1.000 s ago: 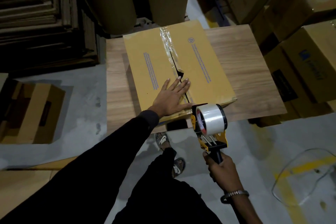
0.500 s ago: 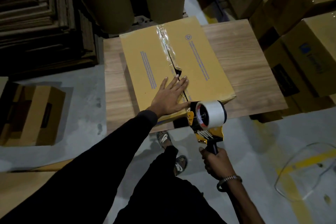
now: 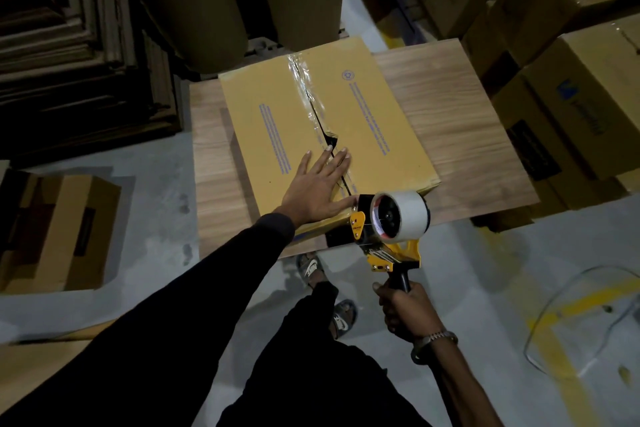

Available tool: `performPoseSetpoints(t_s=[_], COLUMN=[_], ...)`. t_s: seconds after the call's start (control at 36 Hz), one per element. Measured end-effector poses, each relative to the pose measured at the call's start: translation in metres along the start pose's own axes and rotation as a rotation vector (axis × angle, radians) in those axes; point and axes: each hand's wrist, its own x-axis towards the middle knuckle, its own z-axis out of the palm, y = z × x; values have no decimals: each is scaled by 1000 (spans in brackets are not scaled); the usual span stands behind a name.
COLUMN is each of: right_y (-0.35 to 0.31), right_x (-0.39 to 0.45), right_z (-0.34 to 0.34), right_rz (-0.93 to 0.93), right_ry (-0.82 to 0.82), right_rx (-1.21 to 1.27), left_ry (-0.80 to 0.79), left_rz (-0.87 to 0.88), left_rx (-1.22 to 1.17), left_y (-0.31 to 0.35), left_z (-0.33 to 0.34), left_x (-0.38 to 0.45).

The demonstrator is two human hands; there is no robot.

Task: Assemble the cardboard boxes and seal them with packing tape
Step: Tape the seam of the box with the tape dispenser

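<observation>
left hand (image 3: 317,189) flat, fingers spread, pressing the near flaps of the cardboard box (image 3: 325,135) on the woodgrain desk (image 3: 467,135). seam runs away from the person, far half under glossy, wrinkled tape. right hand (image 3: 407,308) clenched on tape dispenser (image 3: 388,229), at the box's near edge.

Single head-worn view, steeply downward, close over the table (image 3: 450,107).

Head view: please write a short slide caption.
Left hand flattens cardboard box flaps; right hand brings tape dispenser to the seam.
</observation>
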Motion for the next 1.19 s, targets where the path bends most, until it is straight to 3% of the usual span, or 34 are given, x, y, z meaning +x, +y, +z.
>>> performPoseSetpoints(t_s=[0.31, 0.42, 0.53, 0.72, 0.94, 1.08, 1.19], right_y=[15, 64, 90, 72, 14, -28, -59], right_x=[14, 15, 22, 22, 6, 7, 17], right_z=[-3, -9, -26, -38, -42, -40, -37], right_rz=[-3, 78, 193, 45, -166, -293, -378], right_ry=[14, 66, 62, 161, 252, 291, 316], right_rx=[-60, -181, -151, -121, -93, -140, -216], left_ry=[-48, -33, -4, -5, 26, 53, 60], left_rz=[30, 19, 9, -14, -145, -45, 60], left_rx=[-24, -54, -39, 10, 0, 76, -41], left_y=[-5, 1, -2, 11, 82, 87, 76], left_z=[-4, -4, -3, -4, 16, 21, 22], left_x=[0, -2, 2, -5, -31, -56, -75])
